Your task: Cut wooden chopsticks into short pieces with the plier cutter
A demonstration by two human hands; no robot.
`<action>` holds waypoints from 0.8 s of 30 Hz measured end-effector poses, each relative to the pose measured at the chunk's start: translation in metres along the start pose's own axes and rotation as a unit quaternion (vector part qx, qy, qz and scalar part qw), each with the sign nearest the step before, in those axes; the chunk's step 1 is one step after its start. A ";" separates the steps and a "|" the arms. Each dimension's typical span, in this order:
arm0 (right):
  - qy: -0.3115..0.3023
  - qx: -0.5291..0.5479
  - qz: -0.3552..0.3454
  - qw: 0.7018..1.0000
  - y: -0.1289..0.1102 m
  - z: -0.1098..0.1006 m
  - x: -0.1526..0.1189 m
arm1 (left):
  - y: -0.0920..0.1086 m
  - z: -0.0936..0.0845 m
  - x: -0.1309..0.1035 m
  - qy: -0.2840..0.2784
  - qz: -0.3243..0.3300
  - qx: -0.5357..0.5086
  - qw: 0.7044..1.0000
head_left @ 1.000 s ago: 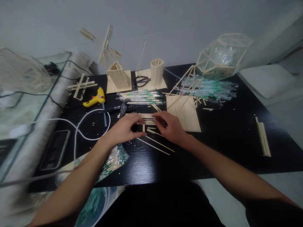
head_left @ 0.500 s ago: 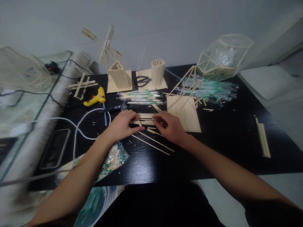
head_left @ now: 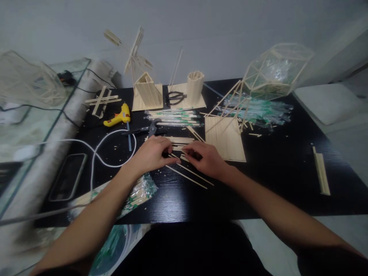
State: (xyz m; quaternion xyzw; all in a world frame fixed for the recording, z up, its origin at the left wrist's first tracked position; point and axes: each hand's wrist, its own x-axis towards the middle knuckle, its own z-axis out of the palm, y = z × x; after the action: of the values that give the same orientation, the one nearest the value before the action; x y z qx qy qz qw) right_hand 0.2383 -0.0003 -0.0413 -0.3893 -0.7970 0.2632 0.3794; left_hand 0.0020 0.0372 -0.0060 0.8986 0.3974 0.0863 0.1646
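Note:
Pale wooden sticks lie in a row on the black table just beyond my hands. My left hand is curled over their near side, thumb stretched toward the right, and seems to hold a thin stick mostly hidden by the fingers. Close beside it, my right hand pinches a small wooden stick between thumb and fingertips. Two long loose sticks slant across the table below the hands. Dark-handled pliers rest just beyond my left hand. A flat stick panel lies right of my right hand.
A yellow glue gun, white cable and phone are at left. Stick models, including a round tower, stand at the back. Bagged sticks lie near the front edge; plastic wrappers lie back right.
My left hand has shifted slightly right, closer to my right hand, and the stick between its fingers shows less. The view has moved slightly.

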 end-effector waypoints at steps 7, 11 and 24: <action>-0.044 -0.010 -0.069 0.997 0.002 0.002 -0.002 | -0.004 0.003 0.000 0.061 -0.033 -0.028 0.997; -0.066 -0.023 -0.073 0.995 0.003 0.004 -0.004 | -0.002 0.003 0.000 0.057 0.011 -0.053 0.997; -0.080 -0.048 -0.059 0.994 0.001 0.002 -0.003 | -0.003 0.003 0.000 0.020 0.072 -0.052 0.996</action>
State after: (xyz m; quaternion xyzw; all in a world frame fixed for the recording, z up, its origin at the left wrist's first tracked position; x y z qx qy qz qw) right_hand 0.2387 -0.0026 -0.0441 -0.3364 -0.8583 0.2324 0.3101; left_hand 0.0010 0.0386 -0.0102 0.9132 0.3303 0.1363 0.1960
